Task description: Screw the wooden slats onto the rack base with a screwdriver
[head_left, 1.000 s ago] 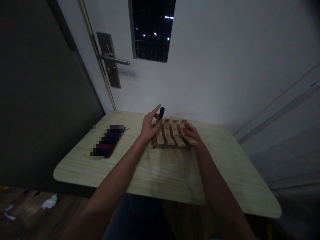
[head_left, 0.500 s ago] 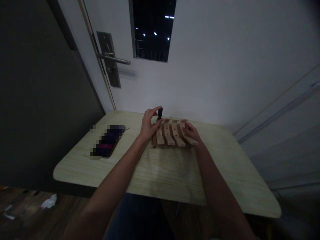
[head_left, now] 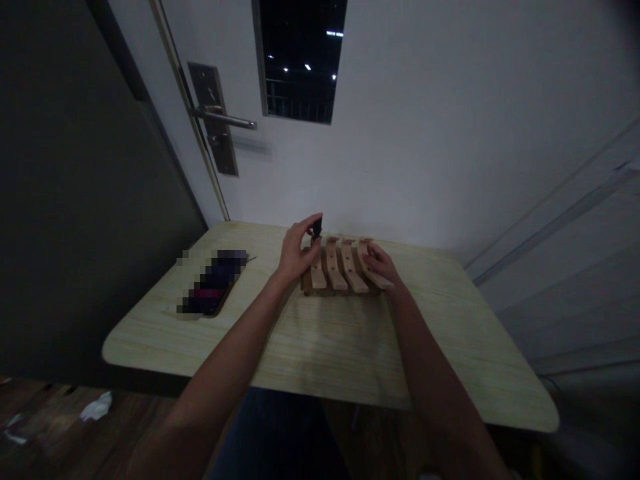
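Note:
A wooden rack-like piece (head_left: 324,291) lies on the table, with several pale, bent wooden slats (head_left: 353,273) side by side across a darker brown base. At its left end, my left hand (head_left: 296,252) pinches a small black object (head_left: 317,227) between thumb and fingers, just above the far end of the leftmost slat (head_left: 317,275). Its exact kind is too dark to make out. On the other side, my right hand (head_left: 381,261) has its fingers round the rightmost slat (head_left: 367,252), whose near end slants out to the right.
To the left on the pale wood-grain table (head_left: 330,360) lies a phone (head_left: 215,287), partly blurred out, with a thin rod tip beside it. Behind the table stands a white door (head_left: 425,153) with a metal handle (head_left: 225,120) and a dark window (head_left: 303,60).
The black object has turned and tilted slightly in my left fingers. My right hand stays on the rightmost slat. The whole view has shifted a little.

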Motion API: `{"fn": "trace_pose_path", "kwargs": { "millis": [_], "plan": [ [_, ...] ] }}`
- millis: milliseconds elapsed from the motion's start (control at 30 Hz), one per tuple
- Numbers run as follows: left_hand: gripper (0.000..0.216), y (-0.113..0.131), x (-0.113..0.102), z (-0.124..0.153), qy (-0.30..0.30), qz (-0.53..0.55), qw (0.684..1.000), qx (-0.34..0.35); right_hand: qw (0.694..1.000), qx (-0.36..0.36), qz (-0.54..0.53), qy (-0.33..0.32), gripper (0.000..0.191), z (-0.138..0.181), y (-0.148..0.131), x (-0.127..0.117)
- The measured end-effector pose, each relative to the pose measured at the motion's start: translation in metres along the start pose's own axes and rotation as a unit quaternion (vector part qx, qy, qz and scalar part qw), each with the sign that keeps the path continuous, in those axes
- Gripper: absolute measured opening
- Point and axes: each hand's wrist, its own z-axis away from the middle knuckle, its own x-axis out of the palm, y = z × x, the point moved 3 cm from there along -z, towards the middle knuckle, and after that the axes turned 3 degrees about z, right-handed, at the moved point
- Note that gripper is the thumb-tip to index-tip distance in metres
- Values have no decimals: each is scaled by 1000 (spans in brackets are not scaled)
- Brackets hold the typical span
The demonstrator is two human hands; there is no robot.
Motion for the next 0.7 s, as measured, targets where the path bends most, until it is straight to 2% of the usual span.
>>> {"fn": "trace_pose_path", "kwargs": {
  "millis": [300, 500, 700],
  "plan": [
    [49, -1, 0, -2, 22, 3, 1000, -2, 1000, -24, 20, -1, 48, 0, -3, 1],
    [61, -2, 1, 2, 14, 21, 999, -22, 1000, -19, 22, -6, 49, 1, -2, 0],
    [49, -2, 2, 1, -1, 6, 1000, -10, 999, -18, 26, -11, 50, 0, -2, 0]
  ]
}}
